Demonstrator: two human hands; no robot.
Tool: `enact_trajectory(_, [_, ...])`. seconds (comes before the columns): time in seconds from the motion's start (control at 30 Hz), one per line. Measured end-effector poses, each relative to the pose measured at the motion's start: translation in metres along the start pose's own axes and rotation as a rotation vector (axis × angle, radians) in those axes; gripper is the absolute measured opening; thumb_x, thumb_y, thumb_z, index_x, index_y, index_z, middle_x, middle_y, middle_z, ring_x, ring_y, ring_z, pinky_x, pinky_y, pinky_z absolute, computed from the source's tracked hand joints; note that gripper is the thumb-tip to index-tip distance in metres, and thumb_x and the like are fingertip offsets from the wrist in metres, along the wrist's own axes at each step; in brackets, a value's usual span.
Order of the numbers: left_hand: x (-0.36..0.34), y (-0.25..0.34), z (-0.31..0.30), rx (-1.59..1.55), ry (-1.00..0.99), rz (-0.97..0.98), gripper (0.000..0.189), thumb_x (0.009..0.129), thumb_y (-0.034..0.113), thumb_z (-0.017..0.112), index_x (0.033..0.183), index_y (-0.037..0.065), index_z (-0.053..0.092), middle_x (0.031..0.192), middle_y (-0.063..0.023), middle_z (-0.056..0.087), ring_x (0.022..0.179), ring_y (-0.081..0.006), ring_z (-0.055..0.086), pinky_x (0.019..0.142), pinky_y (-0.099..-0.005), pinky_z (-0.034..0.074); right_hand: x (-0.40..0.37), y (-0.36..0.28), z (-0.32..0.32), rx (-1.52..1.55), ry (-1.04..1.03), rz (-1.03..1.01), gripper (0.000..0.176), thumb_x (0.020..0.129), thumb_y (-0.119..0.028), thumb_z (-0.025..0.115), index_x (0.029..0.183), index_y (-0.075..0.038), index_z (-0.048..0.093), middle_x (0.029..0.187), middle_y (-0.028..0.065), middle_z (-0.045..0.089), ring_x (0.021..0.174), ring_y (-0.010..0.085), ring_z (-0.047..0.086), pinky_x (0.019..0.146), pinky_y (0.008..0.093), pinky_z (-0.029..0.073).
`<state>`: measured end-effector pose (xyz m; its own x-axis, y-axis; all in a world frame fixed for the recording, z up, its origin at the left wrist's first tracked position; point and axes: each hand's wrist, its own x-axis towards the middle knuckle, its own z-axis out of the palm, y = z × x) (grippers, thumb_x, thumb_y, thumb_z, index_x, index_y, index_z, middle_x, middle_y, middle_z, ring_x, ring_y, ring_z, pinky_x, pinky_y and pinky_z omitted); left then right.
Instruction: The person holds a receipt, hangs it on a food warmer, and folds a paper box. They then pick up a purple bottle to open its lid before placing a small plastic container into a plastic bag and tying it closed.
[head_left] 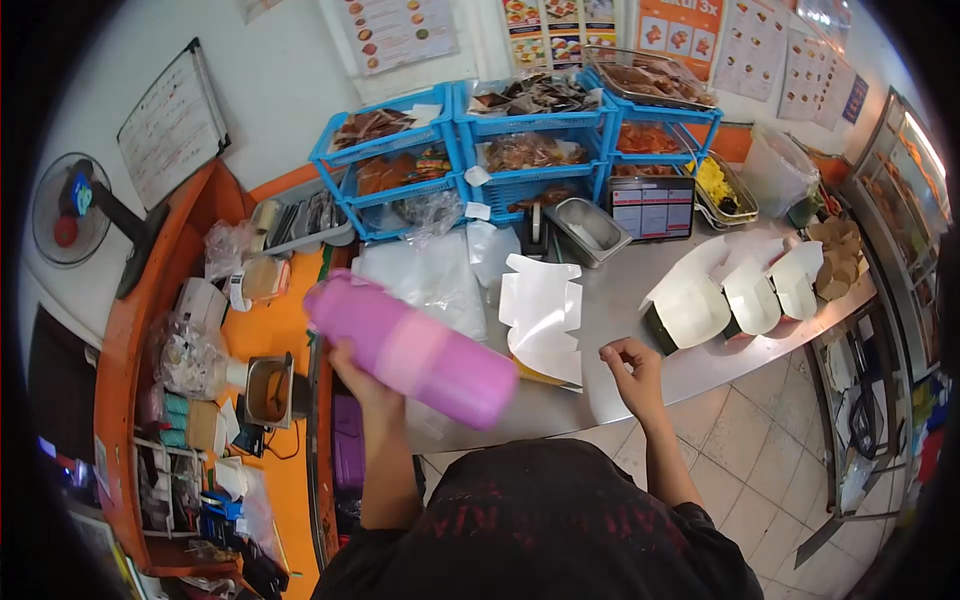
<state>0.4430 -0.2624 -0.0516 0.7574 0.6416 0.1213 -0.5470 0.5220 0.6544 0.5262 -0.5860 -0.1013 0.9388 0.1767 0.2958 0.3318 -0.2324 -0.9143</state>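
Note:
A large purple water bottle [410, 345] with a pink band around its middle is tilted over the left part of the metal table. My left hand [365, 380] is wrapped round it from below, near its upper-left end, and the bottle hides part of the fingers. Just right of the table's middle, my right hand [632, 372] hovers by the front edge with fingers curled in and nothing visible in them. Between the two hands lies an unfolded white paper box [542, 315], its flaps spread. Clear plastic bags [425, 280] lie flat behind the bottle.
Open paper boxes [690, 300] stand in a row on the table's right side. At the back are blue stacked baskets [535, 125] with packets, a tablet [652, 208] and a metal tray [588, 232]. An orange counter [270, 335] runs along the left; a glass display case [905, 180] stands right.

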Motion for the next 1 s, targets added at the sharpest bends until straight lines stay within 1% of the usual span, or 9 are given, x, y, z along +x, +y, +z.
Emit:
enact_trajectory(0.13, [-0.04, -0.012, 0.034, 0.646, -0.29, 0.099, 0.076, 0.057, 0.013, 0.079, 0.122, 0.002, 0.04, 0.111, -0.0118, 0.053, 0.098, -0.0231, 0.057, 0.085, -0.0373, 0.049, 0.004, -0.035, 0.029, 0.129, -0.055, -0.025, 0.012, 0.082, -0.008, 0.062, 0.086, 0.003, 0.061, 0.076, 0.0087, 0.063, 0.072, 0.0147, 0.059, 0.068, 0.0264, 0.046])
enact_trajectory(0.2, [-0.053, -0.022, 0.059, 0.662, -0.384, 0.198, 0.084, 0.05, 0.011, 0.084, 0.121, 0.002, 0.041, 0.112, -0.0111, 0.052, 0.101, -0.0192, 0.055, 0.086, -0.0361, 0.046, 0.003, -0.055, 0.04, 0.274, -0.068, -0.14, 0.026, 0.081, -0.013, 0.064, 0.101, 0.001, 0.056, 0.096, 0.012, 0.061, 0.088, 0.0187, 0.058, 0.075, 0.0292, 0.045])
enact_trajectory(0.23, [-0.058, -0.028, 0.061, 0.658, -0.379, 0.194, 0.084, 0.05, 0.011, 0.084, 0.121, 0.002, 0.041, 0.112, -0.0111, 0.052, 0.101, -0.0192, 0.055, 0.086, -0.0361, 0.046, 0.003, -0.069, 0.043, 0.268, -0.072, -0.137, 0.026, 0.081, -0.013, 0.064, 0.101, 0.001, 0.056, 0.096, 0.012, 0.061, 0.088, 0.0187, 0.058, 0.075, 0.0292, 0.045])
enact_trajectory(0.3, [-0.066, -0.038, 0.062, 0.773, -0.452, 0.313, 0.084, 0.051, 0.016, 0.086, 0.121, 0.002, 0.041, 0.11, -0.0127, 0.052, 0.101, -0.0221, 0.054, 0.085, -0.0369, 0.045, 0.001, -0.1, 0.046, 0.105, -0.138, -0.409, 0.041, 0.078, -0.017, 0.067, 0.113, -0.001, 0.051, 0.118, 0.0172, 0.05, 0.106, 0.0269, 0.049, 0.085, 0.0348, 0.042])
enact_trajectory(0.4, [-0.076, -0.059, 0.041, 0.98, -0.418, 0.42, 0.084, 0.05, 0.018, 0.086, 0.12, 0.002, 0.042, 0.107, -0.0148, 0.053, 0.099, -0.0272, 0.054, 0.083, -0.0383, 0.045, -0.008, -0.125, 0.057, -0.112, -0.226, -0.523, 0.05, 0.078, -0.021, 0.066, 0.12, -0.002, 0.046, 0.129, 0.0219, 0.038, 0.117, 0.0353, 0.039, 0.095, 0.0402, 0.035])
enact_trajectory(0.5, [-0.084, -0.066, 0.029, 1.073, -0.38, 0.448, 0.08, 0.051, 0.018, 0.085, 0.118, 0.001, 0.043, 0.106, -0.0168, 0.051, 0.096, -0.0324, 0.053, 0.081, -0.0396, 0.045, -0.016, -0.109, 0.084, 0.034, -0.333, -0.291, 0.052, 0.082, -0.022, 0.059, 0.126, -0.002, 0.04, 0.135, 0.0247, 0.031, 0.123, 0.0383, 0.031, 0.102, 0.0431, 0.026])
enact_trajectory(0.6, [-0.09, -0.082, 0.009, 1.076, -0.315, 0.419, 0.079, 0.053, 0.016, 0.084, 0.117, 0.002, 0.04, 0.108, -0.0173, 0.048, 0.098, -0.0332, 0.051, 0.083, -0.0408, 0.043, -0.023, -0.091, 0.101, 0.103, -0.347, -0.289, 0.05, 0.086, -0.023, 0.053, 0.128, -0.001, 0.037, 0.136, 0.0257, 0.028, 0.126, 0.0389, 0.028, 0.105, 0.044, 0.022])
enact_trajectory(0.83, [-0.099, -0.092, -0.008, 1.089, -0.265, 0.344, 0.082, 0.053, 0.015, 0.084, 0.119, 0.003, 0.035, 0.111, -0.015, 0.042, 0.104, -0.0283, 0.046, 0.087, -0.0392, 0.04, -0.026, -0.07, 0.103, 0.262, -0.493, -0.221, 0.066, 0.066, -0.009, 0.055, 0.129, -0.006, 0.037, 0.141, 0.0213, 0.024, 0.129, 0.0368, 0.024, 0.107, 0.0421, 0.018])
enact_trajectory(1.0, [-0.098, -0.087, -0.009, 1.139, -0.302, 0.362, 0.087, 0.052, 0.017, 0.085, 0.12, 0.003, 0.034, 0.112, -0.0128, 0.041, 0.106, -0.0254, 0.045, 0.089, -0.0376, 0.039, -0.025, -0.071, 0.097, 0.242, -0.546, -0.248, 0.075, 0.062, -0.007, 0.058, 0.133, -0.007, 0.033, 0.144, 0.0207, 0.018, 0.133, 0.0364, 0.02, 0.108, 0.0426, 0.017])
